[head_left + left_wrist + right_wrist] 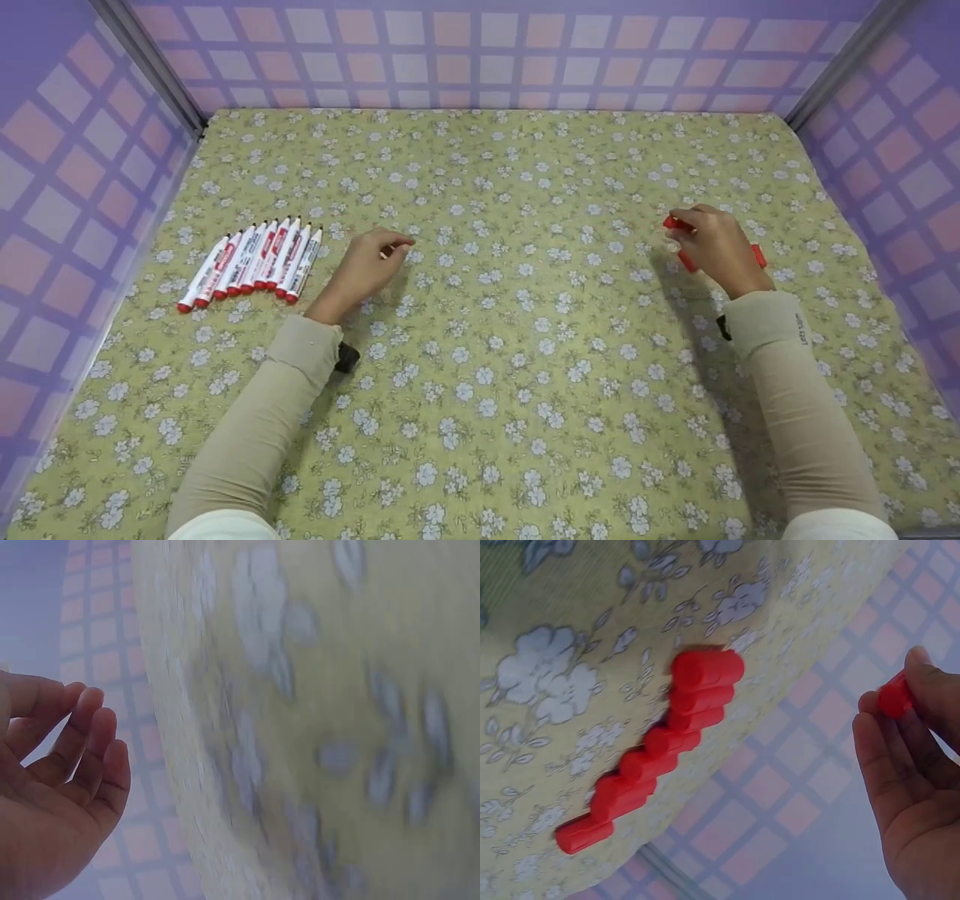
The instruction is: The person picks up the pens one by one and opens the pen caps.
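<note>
Between thumb and fingers my right hand (716, 241) pinches a small red marker cap (895, 697), held above the cloth. A row of several red caps (649, 763) lies on the cloth beside that hand in the right wrist view; in the head view the hand hides most of them, and one cap (688, 261) shows at its left. My left hand (365, 261) hovers over the cloth with loosely bent fingers and nothing in them. Left of it lie several white markers (251, 259) side by side, tips uncovered and pointing away, red ends toward me.
A yellow-green flowered cloth (495, 315) covers the table. Checkered purple panels stand at the back (480, 56), the left (56, 187) and the right (900, 150), with grey posts at the back corners.
</note>
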Demonstrator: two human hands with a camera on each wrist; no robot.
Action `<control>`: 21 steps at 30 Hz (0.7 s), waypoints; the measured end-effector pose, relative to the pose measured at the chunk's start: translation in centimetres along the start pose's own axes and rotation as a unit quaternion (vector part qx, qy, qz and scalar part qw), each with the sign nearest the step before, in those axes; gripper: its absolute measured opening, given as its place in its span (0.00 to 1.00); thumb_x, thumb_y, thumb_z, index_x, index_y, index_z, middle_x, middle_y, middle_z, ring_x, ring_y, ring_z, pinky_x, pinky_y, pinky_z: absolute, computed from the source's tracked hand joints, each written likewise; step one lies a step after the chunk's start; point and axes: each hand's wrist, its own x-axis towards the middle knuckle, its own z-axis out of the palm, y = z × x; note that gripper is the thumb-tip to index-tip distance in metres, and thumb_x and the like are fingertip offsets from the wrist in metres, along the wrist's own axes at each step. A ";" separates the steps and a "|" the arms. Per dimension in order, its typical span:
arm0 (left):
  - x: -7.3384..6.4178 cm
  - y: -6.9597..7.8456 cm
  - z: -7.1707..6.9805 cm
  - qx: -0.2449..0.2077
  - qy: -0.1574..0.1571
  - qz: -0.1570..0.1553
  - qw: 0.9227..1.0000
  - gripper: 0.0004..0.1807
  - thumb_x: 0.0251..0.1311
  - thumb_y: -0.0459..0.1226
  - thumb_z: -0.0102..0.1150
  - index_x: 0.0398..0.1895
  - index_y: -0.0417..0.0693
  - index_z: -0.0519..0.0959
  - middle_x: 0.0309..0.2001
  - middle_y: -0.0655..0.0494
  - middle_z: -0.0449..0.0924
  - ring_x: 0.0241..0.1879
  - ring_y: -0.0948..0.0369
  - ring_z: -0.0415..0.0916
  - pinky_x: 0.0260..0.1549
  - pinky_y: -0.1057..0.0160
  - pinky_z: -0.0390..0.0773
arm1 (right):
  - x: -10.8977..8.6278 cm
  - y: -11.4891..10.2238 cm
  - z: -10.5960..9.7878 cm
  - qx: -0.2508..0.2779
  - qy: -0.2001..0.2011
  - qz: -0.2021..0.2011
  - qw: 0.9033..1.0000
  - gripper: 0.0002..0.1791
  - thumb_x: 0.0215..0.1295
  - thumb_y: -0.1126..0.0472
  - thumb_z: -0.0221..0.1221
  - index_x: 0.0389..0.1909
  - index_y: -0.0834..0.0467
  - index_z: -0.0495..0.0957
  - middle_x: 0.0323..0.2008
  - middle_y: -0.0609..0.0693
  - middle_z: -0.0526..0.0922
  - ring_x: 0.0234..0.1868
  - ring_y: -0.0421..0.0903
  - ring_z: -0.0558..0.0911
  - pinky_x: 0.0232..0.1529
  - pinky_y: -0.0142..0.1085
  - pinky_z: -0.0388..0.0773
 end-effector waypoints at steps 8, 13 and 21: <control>0.0 1.9 3.1 0.001 -0.050 0.023 0.998 0.16 0.71 0.37 0.48 0.55 0.39 0.79 0.49 0.46 0.78 0.43 0.54 0.74 0.41 0.56 0.75 | -1.0 2.8 -1.5 0.067 0.019 0.080 0.994 0.19 0.67 0.64 0.58 0.57 0.68 0.76 0.50 0.70 0.79 0.46 0.62 0.81 0.37 0.29 0.79; 0.1 2.9 4.3 -0.003 -0.072 0.046 0.996 0.16 0.71 0.37 0.48 0.54 0.40 0.79 0.48 0.46 0.79 0.40 0.55 0.74 0.37 0.58 0.74 | -1.6 5.0 -2.2 0.082 0.030 0.131 0.988 0.21 0.69 0.59 0.56 0.58 0.67 0.75 0.52 0.70 0.78 0.49 0.62 0.79 0.30 0.15 0.64; 0.5 4.0 5.8 -0.010 -0.105 0.062 0.993 0.16 0.71 0.38 0.48 0.55 0.41 0.79 0.48 0.47 0.79 0.41 0.57 0.73 0.38 0.58 0.74 | -2.1 7.3 -2.8 0.071 0.030 0.205 0.976 0.24 0.70 0.58 0.54 0.63 0.67 0.70 0.56 0.70 0.76 0.52 0.61 0.78 0.26 0.15 0.63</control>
